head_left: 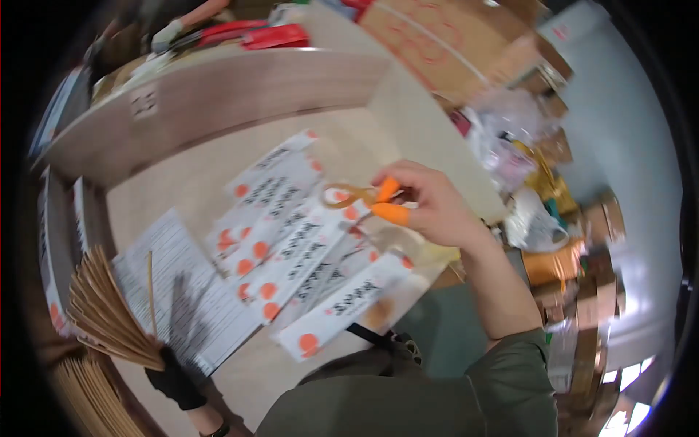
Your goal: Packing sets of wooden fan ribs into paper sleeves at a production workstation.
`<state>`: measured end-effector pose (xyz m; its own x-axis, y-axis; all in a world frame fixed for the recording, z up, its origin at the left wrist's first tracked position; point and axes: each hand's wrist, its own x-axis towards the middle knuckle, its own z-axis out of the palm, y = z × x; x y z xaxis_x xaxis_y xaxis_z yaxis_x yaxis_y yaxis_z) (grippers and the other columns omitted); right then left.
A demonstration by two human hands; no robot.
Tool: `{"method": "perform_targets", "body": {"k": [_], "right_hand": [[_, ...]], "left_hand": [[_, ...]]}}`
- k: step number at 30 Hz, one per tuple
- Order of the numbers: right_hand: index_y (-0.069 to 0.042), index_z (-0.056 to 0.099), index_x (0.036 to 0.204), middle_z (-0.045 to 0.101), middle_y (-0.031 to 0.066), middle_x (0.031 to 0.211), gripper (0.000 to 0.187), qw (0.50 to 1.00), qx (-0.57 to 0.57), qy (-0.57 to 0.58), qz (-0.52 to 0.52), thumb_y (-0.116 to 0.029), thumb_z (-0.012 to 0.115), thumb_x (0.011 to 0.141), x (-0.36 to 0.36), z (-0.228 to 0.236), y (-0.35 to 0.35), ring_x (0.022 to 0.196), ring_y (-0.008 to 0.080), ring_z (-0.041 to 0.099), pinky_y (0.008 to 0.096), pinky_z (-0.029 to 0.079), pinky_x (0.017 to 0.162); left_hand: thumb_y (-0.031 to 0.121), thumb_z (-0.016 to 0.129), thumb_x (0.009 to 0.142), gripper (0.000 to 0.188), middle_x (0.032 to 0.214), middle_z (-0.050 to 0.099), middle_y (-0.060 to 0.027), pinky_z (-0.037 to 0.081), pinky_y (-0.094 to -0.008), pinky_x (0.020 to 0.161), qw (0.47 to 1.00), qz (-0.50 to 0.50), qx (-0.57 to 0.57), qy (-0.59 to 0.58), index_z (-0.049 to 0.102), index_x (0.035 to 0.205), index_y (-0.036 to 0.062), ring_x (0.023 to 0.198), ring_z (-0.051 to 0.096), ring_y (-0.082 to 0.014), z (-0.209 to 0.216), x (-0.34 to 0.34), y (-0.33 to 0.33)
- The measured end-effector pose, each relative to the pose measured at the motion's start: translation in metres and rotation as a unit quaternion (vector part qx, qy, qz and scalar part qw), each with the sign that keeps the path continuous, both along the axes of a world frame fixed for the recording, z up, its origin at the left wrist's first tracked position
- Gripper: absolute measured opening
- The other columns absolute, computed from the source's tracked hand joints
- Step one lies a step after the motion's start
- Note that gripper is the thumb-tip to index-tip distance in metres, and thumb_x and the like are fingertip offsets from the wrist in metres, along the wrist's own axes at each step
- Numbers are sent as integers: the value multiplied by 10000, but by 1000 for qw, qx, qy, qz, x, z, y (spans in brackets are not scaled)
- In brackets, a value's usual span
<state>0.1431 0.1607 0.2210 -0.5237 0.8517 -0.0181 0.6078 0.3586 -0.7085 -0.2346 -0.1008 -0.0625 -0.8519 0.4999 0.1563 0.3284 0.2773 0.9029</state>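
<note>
My left hand (175, 380), in a black glove, is closed round the lower end of a fanned bundle of thin brown strips (113, 317) at the lower left. One narrow strip (151, 288) stands apart from the fan. My right hand (429, 207) wears orange finger covers on its thumb and a finger, which pinch a tan looped band (336, 205). That loop hangs over several white paper sleeves (298, 240) with orange dots and black lettering, overlapping on the table. Printed sheets (175, 266) lie beside the fan.
A raised wooden panel (240, 84) borders the table (156, 191) at the back. More brown strips (91, 400) stand at the lower left. Cartons and plastic bags (535, 226) crowd the right. Beyond the panel, another person's gloved hand (167, 35) is near red packets (277, 36).
</note>
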Motion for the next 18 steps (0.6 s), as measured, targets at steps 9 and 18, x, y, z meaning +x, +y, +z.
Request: {"method": "perform_targets", "body": {"k": [9, 18], "right_hand": [[-9, 624, 846, 619, 52, 776, 168, 952, 5, -191, -238, -125, 726, 782, 240, 31, -47, 710, 114, 562, 261, 461, 638], [-57, 635, 869, 622, 132, 861, 134, 941, 109, -225, -228, -115, 688, 761, 291, -44, -39, 873, 334, 602, 408, 482, 728]], "left_hand": [[239, 659, 861, 423, 1099, 653, -175, 480, -379, 850, 960, -53, -263, 82, 585, 1190, -17, 970, 625, -275, -28, -70, 14], [580, 674, 784, 802, 1202, 605, -231, 499, -398, 894, 921, -70, -328, 197, 505, 1307, -3, 1073, 600, -368, -5, -60, 34]]}}
